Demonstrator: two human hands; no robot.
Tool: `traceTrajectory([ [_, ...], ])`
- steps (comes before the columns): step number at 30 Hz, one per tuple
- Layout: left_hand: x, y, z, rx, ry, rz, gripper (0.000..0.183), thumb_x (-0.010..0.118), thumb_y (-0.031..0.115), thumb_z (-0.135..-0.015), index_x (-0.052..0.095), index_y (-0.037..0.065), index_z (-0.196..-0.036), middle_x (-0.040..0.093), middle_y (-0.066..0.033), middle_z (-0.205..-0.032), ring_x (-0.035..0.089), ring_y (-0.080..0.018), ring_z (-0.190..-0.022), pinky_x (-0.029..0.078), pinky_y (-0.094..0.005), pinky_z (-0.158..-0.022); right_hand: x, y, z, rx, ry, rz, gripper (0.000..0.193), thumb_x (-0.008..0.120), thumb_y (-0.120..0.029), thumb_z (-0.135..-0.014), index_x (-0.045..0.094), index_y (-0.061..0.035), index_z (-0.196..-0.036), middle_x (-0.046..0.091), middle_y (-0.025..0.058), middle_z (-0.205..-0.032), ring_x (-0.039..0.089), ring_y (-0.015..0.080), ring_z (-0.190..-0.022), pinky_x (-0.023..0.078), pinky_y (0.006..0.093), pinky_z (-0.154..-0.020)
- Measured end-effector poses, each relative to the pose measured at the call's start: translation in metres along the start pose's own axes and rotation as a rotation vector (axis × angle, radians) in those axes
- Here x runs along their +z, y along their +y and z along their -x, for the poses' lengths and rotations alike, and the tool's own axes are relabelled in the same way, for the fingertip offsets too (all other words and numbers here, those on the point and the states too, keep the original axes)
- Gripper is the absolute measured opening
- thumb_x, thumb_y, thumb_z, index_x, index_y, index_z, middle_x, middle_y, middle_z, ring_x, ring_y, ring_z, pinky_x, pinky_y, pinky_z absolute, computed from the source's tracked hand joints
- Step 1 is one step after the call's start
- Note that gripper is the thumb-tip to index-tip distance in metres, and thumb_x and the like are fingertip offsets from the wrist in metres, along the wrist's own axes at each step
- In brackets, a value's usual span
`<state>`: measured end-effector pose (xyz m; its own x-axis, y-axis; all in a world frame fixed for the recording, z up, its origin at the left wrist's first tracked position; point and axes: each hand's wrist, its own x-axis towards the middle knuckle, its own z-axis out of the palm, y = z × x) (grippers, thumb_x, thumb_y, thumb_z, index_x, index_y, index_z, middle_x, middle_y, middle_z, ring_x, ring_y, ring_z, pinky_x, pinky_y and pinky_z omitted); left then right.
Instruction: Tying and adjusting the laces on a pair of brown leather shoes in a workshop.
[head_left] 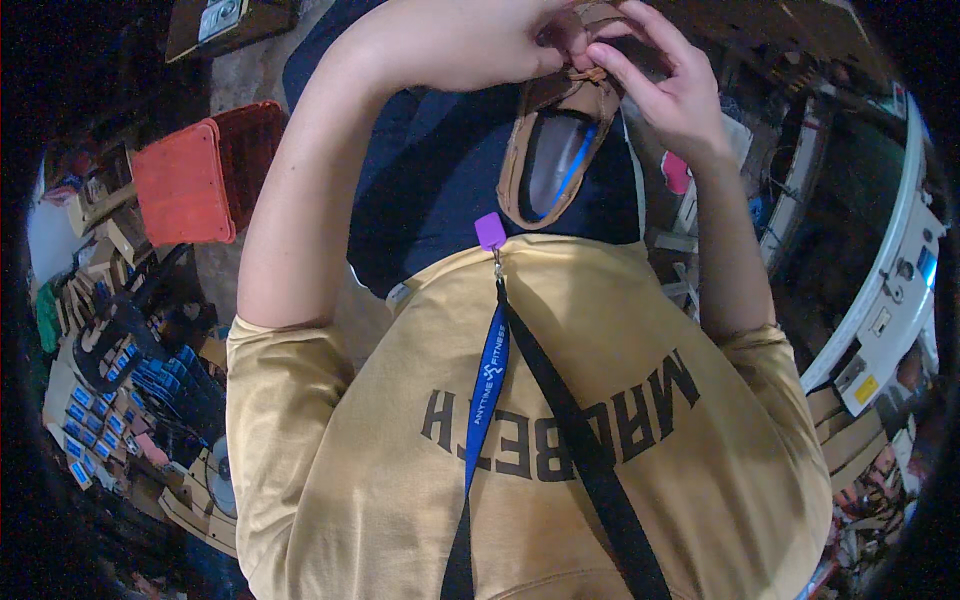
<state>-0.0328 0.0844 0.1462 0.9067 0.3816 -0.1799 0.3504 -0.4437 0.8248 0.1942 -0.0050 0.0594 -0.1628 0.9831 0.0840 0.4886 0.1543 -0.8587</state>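
Note:
A tan shoe [553, 160] lies on the dark cloth over my lap, its heel toward me. It has a grey insole and a strip of blue along one inner side. My left hand [515, 42] reaches over the shoe's front from the left, its fingers curled in at the lacing. From the right, my right hand [672, 82] pinches with thumb and fingertips at the same spot. A brown lace [588, 74] shows just under the fingertips, over the tongue. The shoe's toe is mostly hidden behind my hands.
An orange-red plastic crate [185, 180] stands on the floor to the left. Small blue-marked pieces [95, 425] lie piled at the lower left. A pale machine frame [885, 290] curves along the right side. A purple tag [490, 231] hangs from my lanyard near the shoe's heel.

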Motion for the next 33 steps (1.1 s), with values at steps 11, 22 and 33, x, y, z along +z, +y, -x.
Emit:
traceTrajectory([
  [11, 0.064, -0.041, -0.003, -0.107, 0.556, 0.607, 0.024, 0.077, 0.012, -0.095, 0.071, -0.002, -0.114, 0.072, -0.0044, -0.09, 0.065, -0.0086, -0.081, 0.053, -0.0259, -0.075, 0.004, -0.01, 0.002, 0.064, 0.107, -0.179, 0.045, 0.072, -0.001, -0.093, 0.055, -0.0001, -0.135, 0.072, 0.0084, -0.109, 0.071, 0.014, -0.1, 0.054, 0.0276, -0.09],
  [22, 0.086, -0.042, -0.009, 0.015, 0.733, 0.509, 0.019, 0.081, 0.012, -0.09, 0.077, 0.0, -0.105, 0.072, -0.0073, -0.104, 0.069, -0.014, -0.093, 0.055, -0.0285, -0.079, -0.005, -0.003, -0.003, 0.03, 0.043, -0.24, 0.036, 0.068, 0.002, -0.094, 0.06, 0.0021, -0.13, 0.071, 0.0081, -0.112, 0.07, 0.0147, -0.101, 0.054, 0.029, -0.089],
  [33, 0.112, -0.067, -0.018, 0.01, 0.718, 1.033, 0.02, 0.076, 0.003, -0.094, 0.071, -0.001, -0.114, 0.072, -0.0031, -0.101, 0.067, -0.0073, -0.09, 0.055, -0.0225, -0.083, -0.016, 0.004, -0.03, -0.305, 0.015, 0.01, 0.011, 0.078, -0.002, -0.086, 0.077, 0.0001, -0.096, 0.077, 0.0125, -0.097, 0.073, 0.0226, -0.09, 0.056, 0.0335, -0.084],
])
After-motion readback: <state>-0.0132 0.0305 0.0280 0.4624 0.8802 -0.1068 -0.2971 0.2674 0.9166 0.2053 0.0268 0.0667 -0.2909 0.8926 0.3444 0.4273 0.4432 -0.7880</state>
